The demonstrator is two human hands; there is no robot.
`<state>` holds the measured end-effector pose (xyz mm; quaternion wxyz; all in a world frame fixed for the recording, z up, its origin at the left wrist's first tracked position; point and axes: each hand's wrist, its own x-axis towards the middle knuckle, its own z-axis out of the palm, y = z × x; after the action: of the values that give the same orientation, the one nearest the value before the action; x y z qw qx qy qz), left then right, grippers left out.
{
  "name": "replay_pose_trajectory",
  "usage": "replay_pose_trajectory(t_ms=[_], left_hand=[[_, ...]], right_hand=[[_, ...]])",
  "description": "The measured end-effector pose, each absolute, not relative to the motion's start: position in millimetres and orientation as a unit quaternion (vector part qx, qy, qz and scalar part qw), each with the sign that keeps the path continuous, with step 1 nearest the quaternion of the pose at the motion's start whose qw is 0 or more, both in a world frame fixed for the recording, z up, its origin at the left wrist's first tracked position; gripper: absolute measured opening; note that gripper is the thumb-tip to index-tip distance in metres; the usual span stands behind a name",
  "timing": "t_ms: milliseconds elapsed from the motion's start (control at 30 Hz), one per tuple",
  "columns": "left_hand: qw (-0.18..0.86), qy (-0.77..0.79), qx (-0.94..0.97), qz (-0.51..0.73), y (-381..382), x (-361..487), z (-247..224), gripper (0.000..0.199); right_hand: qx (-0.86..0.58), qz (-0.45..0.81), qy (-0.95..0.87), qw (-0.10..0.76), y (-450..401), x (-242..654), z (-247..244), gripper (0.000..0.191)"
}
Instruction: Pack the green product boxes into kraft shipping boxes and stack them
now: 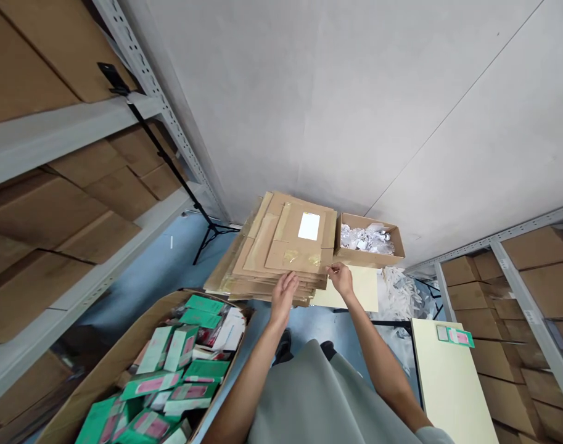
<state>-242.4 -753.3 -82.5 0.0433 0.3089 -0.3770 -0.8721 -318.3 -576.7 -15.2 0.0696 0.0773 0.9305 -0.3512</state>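
A stack of flattened cardboard boxes [248, 246] lies in front of me by the wall. The top flattened box [285, 237] carries a white label [309, 226] and pieces of clear tape. My left hand [283, 297] rests against the stack's near edge, its fingers stretched out and holding nothing. At the near right corner of the top flattened box, my right hand [341, 279] is closed, thumb and fingertips pinching the edge. Its exact grip is small in view.
Right of the stack stands an open carton [371, 256] of crumpled silvery-white material. At lower left, a large carton [170, 302] holds several green-and-pink boxes. One similar box [456, 336] lies on the cream table [452, 382]. Shelves, a black tripod [170, 163] and white plastic [401, 293] surround me.
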Motion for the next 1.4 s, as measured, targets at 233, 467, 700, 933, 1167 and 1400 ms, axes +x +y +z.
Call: replay_pose_trajectory(t_ms=[233, 467, 700, 933, 1167, 1400], left_hand=[[0.042, -0.285, 0.369, -0.884, -762, -243, -54, 0.025], [-0.022, -0.324, 0.250, -0.912, -732, -238, -12, 0.041], [-0.233, -0.455, 0.087, -0.855, -656, -252, 10, 0.061], [-0.398, -0.503, -0.032, -0.766, -539, -235, 33, 0.066], [-0.401, -0.602, -0.188, -0.665, -388, -191, 32, 0.064], [-0.359, -0.625, -0.290, -0.629, -224, -141, 5, 0.048]], right_hand=[[0.013, -0.551, 0.834, 0.030, -584, -258, 21, 0.049], [0.091, -0.510, 0.854, -0.039, -514, -182, 46, 0.057], [0.300, -0.359, 0.825, -0.317, -380, -116, 81, 0.060], [0.432, -0.396, 0.718, -0.376, -304, -7, 80, 0.065], [0.462, -0.447, 0.648, -0.409, -226, 94, 59, 0.042], [0.551, -0.360, 0.635, -0.405, -160, 175, 36, 0.026]])
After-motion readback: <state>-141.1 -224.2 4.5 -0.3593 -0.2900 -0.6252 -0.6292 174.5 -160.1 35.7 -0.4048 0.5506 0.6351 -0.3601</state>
